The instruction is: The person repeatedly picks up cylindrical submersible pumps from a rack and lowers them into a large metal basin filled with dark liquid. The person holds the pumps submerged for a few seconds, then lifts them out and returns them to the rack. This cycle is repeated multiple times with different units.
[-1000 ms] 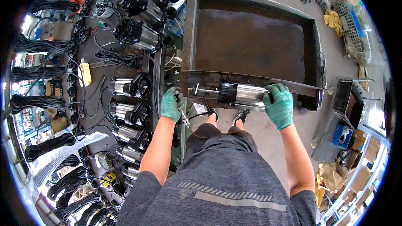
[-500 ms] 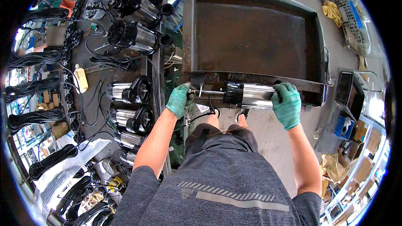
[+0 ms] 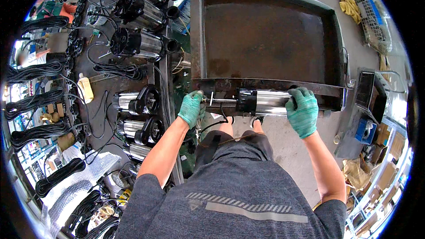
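Observation:
A submersible pump or motor with a shiny steel cylinder (image 3: pixel 271 102) and a black head lies sideways along the near side of a metal tray. My right hand (image 3: pixel 303 111), in a green glove, is closed round the cylinder's right end. From the black head a thin metal rod with a short crossbar (image 3: pixel 211 99) points left. My left hand (image 3: pixel 191 108), also gloved in green, is closed at the rod's left end on a metal fitting, partly hidden by the fingers. Below that hand hangs a silver connector (image 3: pixel 198 128). A black cable (image 3: pixel 214 123) runs from the head.
The deep brown metal tray (image 3: pixel 265 79) has raised walls. On the left bench (image 3: pixel 99 119) stand several steel-bodied pumps (image 3: pixel 146 44), coiled black cables (image 3: pixel 117 70) and a yellowish bottle (image 3: pixel 86 89). A dark metal box (image 3: pixel 369 90) and a blue bin (image 3: pixel 365 130) are at right.
The rod's crossbar has turned slightly and stands straighter. My left hand has shifted a little; my right hand stays on the cylinder's end.

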A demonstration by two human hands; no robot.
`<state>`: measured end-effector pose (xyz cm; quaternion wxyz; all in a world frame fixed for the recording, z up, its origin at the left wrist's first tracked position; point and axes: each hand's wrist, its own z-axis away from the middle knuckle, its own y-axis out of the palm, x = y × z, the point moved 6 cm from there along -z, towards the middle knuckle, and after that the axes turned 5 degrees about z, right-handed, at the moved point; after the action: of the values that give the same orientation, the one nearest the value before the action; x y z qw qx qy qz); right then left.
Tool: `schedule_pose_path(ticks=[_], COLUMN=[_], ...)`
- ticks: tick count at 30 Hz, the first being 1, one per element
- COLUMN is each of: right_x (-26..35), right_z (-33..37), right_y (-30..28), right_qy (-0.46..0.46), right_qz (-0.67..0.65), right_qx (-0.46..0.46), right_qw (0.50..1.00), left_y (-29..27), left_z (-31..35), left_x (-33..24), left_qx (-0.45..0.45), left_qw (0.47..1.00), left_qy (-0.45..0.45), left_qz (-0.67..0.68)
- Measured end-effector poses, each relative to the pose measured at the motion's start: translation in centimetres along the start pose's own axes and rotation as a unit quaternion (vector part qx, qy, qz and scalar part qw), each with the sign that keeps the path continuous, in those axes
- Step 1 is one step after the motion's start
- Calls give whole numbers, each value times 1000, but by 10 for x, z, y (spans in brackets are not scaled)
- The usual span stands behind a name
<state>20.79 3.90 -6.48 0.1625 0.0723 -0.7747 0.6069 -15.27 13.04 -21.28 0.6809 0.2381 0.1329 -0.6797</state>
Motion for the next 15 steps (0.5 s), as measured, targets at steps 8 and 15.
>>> schedule_pose_path(ticks=[8,15], right_x=[-1,-4], right_z=[3,10], right_y=[1,-4], right_qy=[8,-6], right_qz=[-4,-35], right_qx=[-3,17], right_qw=[1000,999], left_y=[0,0], left_z=[0,20], left_x=[5,-3], left_qx=[-17,-9], left_qw=[1000,990], left_qy=[15,82], left_qz=[14,116])
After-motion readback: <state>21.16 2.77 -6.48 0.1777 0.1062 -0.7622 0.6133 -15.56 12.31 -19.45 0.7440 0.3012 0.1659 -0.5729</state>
